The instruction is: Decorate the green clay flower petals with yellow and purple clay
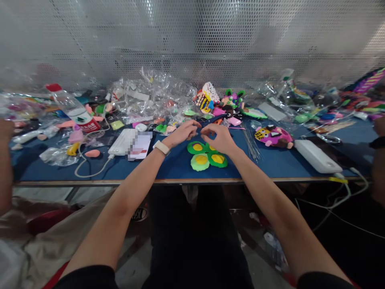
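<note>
A green clay piece with four-lobed flower form and yellow ovals lies flat on the blue table near its front edge; one lobe is paler green. Just behind it, my left hand has its fingers curled together, a light band on the wrist. My right hand hovers over the far right lobe and partly covers it. Its thumb and forefinger are bent toward each other in a pinch. The fingertips of both hands come close together; whatever they hold, if anything, is too small to make out.
A phone and white power bank lie left, a bottle beyond. Right are thin wires, a pink clay figure and another power bank. Plastic wrappers line the back. Other people's arms show at both sides.
</note>
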The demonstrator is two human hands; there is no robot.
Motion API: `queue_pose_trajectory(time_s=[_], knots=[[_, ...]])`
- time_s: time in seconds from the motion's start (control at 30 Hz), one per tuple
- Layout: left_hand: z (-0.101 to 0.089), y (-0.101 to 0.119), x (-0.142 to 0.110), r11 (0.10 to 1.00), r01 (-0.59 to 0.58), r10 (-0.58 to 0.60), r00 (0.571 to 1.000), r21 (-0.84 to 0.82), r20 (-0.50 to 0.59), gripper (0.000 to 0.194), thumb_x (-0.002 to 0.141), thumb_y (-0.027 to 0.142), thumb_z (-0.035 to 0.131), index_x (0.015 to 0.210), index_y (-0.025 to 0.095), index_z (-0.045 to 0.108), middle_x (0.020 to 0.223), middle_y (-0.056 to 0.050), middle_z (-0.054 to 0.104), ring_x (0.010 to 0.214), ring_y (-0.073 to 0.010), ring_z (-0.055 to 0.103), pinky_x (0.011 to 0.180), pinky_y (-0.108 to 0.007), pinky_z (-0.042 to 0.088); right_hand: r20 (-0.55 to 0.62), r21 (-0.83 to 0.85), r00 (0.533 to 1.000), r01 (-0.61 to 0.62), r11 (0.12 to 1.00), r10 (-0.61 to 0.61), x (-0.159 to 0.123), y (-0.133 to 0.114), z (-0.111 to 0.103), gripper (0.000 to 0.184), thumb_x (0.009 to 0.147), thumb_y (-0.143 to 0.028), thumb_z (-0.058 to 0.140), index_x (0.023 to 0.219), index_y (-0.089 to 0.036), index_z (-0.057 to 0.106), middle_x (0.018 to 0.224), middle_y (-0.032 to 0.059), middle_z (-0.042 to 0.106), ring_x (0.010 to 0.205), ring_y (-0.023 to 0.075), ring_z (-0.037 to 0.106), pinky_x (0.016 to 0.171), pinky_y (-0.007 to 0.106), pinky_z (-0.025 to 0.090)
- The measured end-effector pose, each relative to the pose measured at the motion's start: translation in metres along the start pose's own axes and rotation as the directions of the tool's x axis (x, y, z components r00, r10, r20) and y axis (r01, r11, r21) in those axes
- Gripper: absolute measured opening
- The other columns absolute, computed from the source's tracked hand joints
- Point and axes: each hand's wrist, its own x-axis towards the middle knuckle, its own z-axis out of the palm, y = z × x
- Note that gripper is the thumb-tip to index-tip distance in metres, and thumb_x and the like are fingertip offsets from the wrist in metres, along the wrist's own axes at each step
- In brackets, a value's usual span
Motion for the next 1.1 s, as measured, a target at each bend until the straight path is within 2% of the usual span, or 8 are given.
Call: queue_pose_trajectory(time_s=[0.1, 0.23, 0.4, 0.6, 0.73, 0.87, 0.97, 1.1], knots=[[0.014, -0.001, 0.002, 0.962, 0.050, -0.046, 0.999, -0.269, 0.022, 0.026, 0.081, 0.014, 0.056, 0.104, 0.020, 0.065, 0.078, 0.001, 0.056, 0.063, -0.0130, 0.048, 0.060, -0.025, 0.041, -0.051, -0.022, 0.997, 0.062, 0.998, -0.063, 0.001, -0.001, 0.004, 0.015, 0.091, -0.025, 0.073, 0.106, -0.023, 0.077, 0.113, 0.0102, 0.077, 0.088, 0.0243, 0.070, 0.077, 0.038, 0.057], [0.023, -0.002, 0.004, 0.963, -0.006, 0.000, 1.000, -0.270, -0.022, 0.034, 0.071, 0.006, 0.052, 0.100, 0.018, 0.068, 0.091, -0.003, 0.065, 0.080, -0.0145, 0.060, 0.071, -0.026, 0.050, -0.024, -0.022, 0.997, 0.076, 0.997, -0.076, 0.001, 0.004, 0.008, 0.024, 0.090, -0.024, 0.075, 0.114, -0.024, 0.075, 0.125, 0.0118, 0.072, 0.097, 0.0257, 0.069, 0.082, 0.040, 0.058], [0.022, -0.002, 0.007, 0.982, -0.090, 0.090, 0.996, -0.166, -0.002, 0.040, 0.080, 0.004, 0.058, 0.113, 0.013, 0.077, 0.117, -0.010, 0.079, 0.110, -0.0201, 0.072, 0.095, -0.030, 0.060, -0.006, -0.060, 0.999, 0.041, 0.997, -0.041, 0.002, 0.014, 0.010, 0.019, 0.094, -0.022, 0.074, 0.113, -0.024, 0.079, 0.121, 0.0109, 0.074, 0.101, 0.0273, 0.070, 0.091, 0.044, 0.060], [0.026, -0.004, 0.007, 0.946, -0.069, 0.081, 0.996, -0.318, 0.023, 0.047, 0.094, 0.010, 0.069, 0.141, 0.016, 0.074, 0.136, -0.015, 0.078, 0.123, -0.0234, 0.076, 0.106, -0.037, 0.064, -0.074, -0.120, 0.996, 0.042, 0.992, -0.051, 0.003, 0.021, 0.002, 0.021, 0.096, -0.021, 0.075, 0.112, -0.029, 0.085, 0.117, 0.0093, 0.078, 0.113, 0.0327, 0.068, 0.105, 0.054, 0.057], [0.025, -0.005, 0.006, 0.948, -0.056, 0.070, 0.997, -0.314, 0.032, 0.041, 0.099, 0.019, 0.075, 0.139, 0.015, 0.073, 0.132, -0.016, 0.080, 0.113, -0.0237, 0.081, 0.101, -0.038, 0.067, -0.069, -0.128, 0.996, 0.039, 0.991, -0.048, 0.002, 0.022, 0.000, 0.015, 0.099, -0.024, 0.074, 0.109, -0.029, 0.085, 0.111, 0.0081, 0.079, 0.109, 0.0322, 0.070, 0.103, 0.053, 0.058], [0.021, -0.002, 0.004, 0.972, -0.112, 0.101, 0.993, -0.204, -0.064, 0.030, 0.097, 0.034, 0.084, 0.118, 0.013, 0.077, 0.105, -0.012, 0.083, 0.091, -0.0200, 0.081, 0.087, -0.033, 0.066, -0.164, -0.091, 0.986, -0.039, 0.995, 0.024, 0.001, 0.021, 0.001, 0.015, 0.103, -0.032, 0.072, 0.112, -0.027, 0.083, 0.109, 0.0085, 0.079, 0.097, 0.0284, 0.072, 0.089, 0.045, 0.062], [0.019, -0.001, 0.003, 0.977, -0.152, 0.137, 0.985, -0.149, -0.108, 0.034, 0.093, 0.043, 0.090, 0.105, 0.013, 0.078, 0.085, -0.007, 0.079, 0.077, -0.0157, 0.076, 0.076, -0.028, 0.062, -0.154, -0.059, 0.988, -0.042, 0.997, 0.032, 0.000, 0.020, 0.001, 0.019, 0.104, -0.038, 0.071, 0.116, -0.028, 0.082, 0.109, 0.0081, 0.080, 0.092, 0.0271, 0.072, 0.084, 0.043, 0.063], [0.017, -0.001, 0.004, 0.978, -0.183, 0.172, 0.978, -0.095, -0.121, 0.037, 0.090, 0.048, 0.091, 0.095, 0.013, 0.078, 0.076, -0.005, 0.074, 0.069, -0.0124, 0.069, 0.069, -0.025, 0.056, -0.169, -0.055, 0.986, -0.020, 0.998, 0.011, 0.000, 0.018, 0.003, 0.018, 0.103, -0.039, 0.072, 0.111, -0.028, 0.083, 0.104, 0.0080, 0.079, 0.090, 0.0270, 0.071, 0.085, 0.044, 0.063]])
